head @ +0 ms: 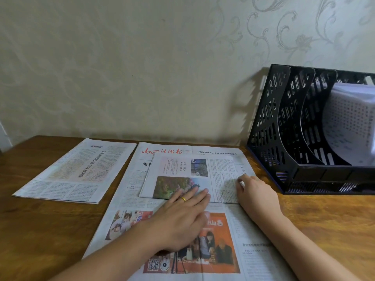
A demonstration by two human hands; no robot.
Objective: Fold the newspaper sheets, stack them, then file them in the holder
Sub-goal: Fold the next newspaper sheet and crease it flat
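We see a folded newspaper sheet lying on top of a larger open sheet spread across the middle of the wooden table. The left hand lies flat over the near edge of the folded sheet, its fingers straight and together, pressing down on the paper and gripping nothing; a gold ring sits on one finger. The right hand rests at the folded sheet's right edge with its fingers bent inward against the paper; we cannot tell whether they pinch the edge or only push on it. To the left, apart from these two, another newspaper sheet lies flat and turned at an angle. The black perforated file holder stands at the right rear of the table against the patterned wall, just beside the open sheet's far right corner, and white paper already sits in one of its farther compartments.
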